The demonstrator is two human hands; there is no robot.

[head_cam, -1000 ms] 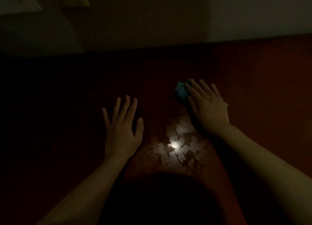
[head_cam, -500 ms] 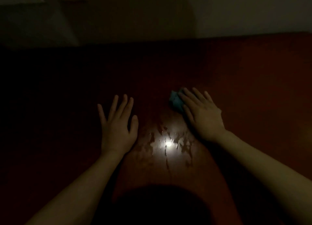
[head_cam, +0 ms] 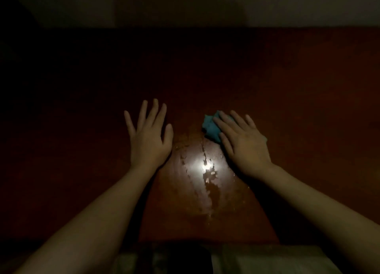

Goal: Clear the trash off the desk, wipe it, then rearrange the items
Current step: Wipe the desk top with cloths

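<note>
The right hand (head_cam: 244,144) has slid the blue cloth (head_cam: 209,128) nearer, so its fingertips now lie nearer than those of the left hand (head_cam: 149,142). The wet blotches (head_cam: 207,177) between the wrists have thinned to one long streak. The near edge of the desk (head_cam: 287,88) has come into view.

A dim, pale wall (head_cam: 287,4) ran across the top of the frame. Along the bottom edge sat a pale greyish surface (head_cam: 267,261) (too dark to identify), beside a black shape (head_cam: 181,259).

Very dim; glare on wet desk (head_cam: 287,109)
</note>
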